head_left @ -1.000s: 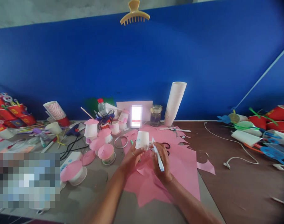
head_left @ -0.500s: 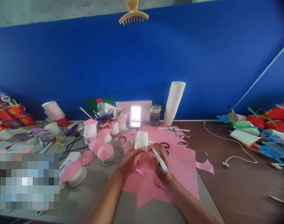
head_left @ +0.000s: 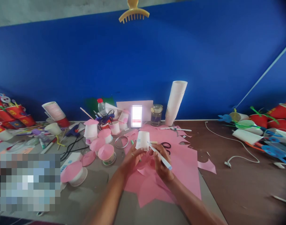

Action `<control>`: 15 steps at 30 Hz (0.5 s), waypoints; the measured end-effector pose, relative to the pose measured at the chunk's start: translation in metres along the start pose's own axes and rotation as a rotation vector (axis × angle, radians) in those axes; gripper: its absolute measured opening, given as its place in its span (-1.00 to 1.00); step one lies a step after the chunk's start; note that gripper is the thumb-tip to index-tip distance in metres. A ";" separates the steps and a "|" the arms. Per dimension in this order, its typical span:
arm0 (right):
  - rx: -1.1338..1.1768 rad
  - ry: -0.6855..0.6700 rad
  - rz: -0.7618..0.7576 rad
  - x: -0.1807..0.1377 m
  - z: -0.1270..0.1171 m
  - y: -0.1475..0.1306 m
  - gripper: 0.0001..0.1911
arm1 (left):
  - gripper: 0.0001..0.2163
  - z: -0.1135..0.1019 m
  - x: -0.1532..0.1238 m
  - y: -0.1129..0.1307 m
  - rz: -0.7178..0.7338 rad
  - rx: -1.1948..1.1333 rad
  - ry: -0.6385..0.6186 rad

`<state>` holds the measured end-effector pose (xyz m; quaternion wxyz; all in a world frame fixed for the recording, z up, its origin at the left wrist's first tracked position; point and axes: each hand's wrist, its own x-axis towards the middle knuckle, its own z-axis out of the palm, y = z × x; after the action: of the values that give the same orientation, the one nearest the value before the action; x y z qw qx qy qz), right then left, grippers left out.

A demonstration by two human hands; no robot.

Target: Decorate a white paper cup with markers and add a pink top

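In my left hand (head_left: 133,158) is a white paper cup (head_left: 143,139), turned upside down, with small blue-green marks on its side. My right hand (head_left: 163,161) grips a marker pen (head_left: 164,160) with a white and pale blue body. The pen's tip points at the right side of the cup and looks very near it or touching; I cannot tell which. Beneath both hands lies pink paper (head_left: 185,172) with jagged cut edges. Black scissors handles (head_left: 166,145) show just behind my right hand.
Several small cups with pink paper tops (head_left: 106,152) stand to the left. A tall stack of white cups (head_left: 176,103) leans at the back, beside a glass jar (head_left: 156,115) and a bright phone screen (head_left: 136,116). Earphones (head_left: 227,164) and red cups (head_left: 280,125) lie on the right.
The marker pen's tip has come up against or close to the cup's right side, and its rear end has shifted slightly right. My left hand keeps the cup in nearly the same place.
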<state>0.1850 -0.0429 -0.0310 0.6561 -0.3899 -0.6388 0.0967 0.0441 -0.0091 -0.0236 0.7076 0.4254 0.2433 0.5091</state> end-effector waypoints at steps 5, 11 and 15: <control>0.025 -0.007 0.042 -0.001 0.001 0.000 -0.82 | -0.64 0.001 -0.001 0.001 -0.007 0.000 0.022; 0.067 -0.047 0.071 -0.003 0.002 0.000 -0.84 | -0.64 0.003 -0.001 0.003 -0.027 0.004 -0.004; 0.061 -0.037 0.050 -0.001 0.001 -0.002 -0.83 | -0.68 0.000 0.000 0.000 -0.014 0.024 -0.005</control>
<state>0.1836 -0.0443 -0.0306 0.6532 -0.3834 -0.6378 0.1397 0.0441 -0.0090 -0.0233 0.7066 0.4334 0.2508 0.4999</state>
